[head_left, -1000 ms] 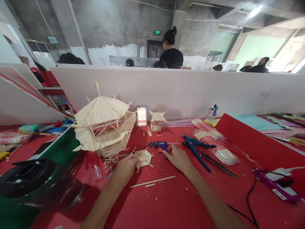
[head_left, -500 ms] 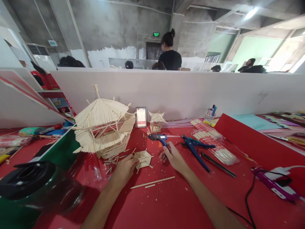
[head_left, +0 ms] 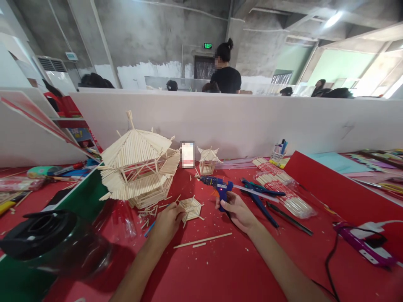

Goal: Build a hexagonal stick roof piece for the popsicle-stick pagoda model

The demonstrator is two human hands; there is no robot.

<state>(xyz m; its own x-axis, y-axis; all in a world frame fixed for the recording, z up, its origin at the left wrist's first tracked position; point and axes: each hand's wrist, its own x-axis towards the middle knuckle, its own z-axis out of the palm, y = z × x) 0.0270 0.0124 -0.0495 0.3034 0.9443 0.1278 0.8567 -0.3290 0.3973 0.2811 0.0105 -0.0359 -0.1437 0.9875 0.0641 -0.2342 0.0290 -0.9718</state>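
The right hand (head_left: 237,212) grips a blue glue gun (head_left: 223,193); the left hand (head_left: 171,218) touches a web-like stick frame (head_left: 192,208). 2 stick pavilions (head_left: 137,149) stand beyond on the red table (head_left: 204,277).

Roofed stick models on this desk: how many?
2. The large pavilion stands beyond the left hand, toward the left; the small pavilion stands by the white partition, beyond the glue gun. Others could be hidden.
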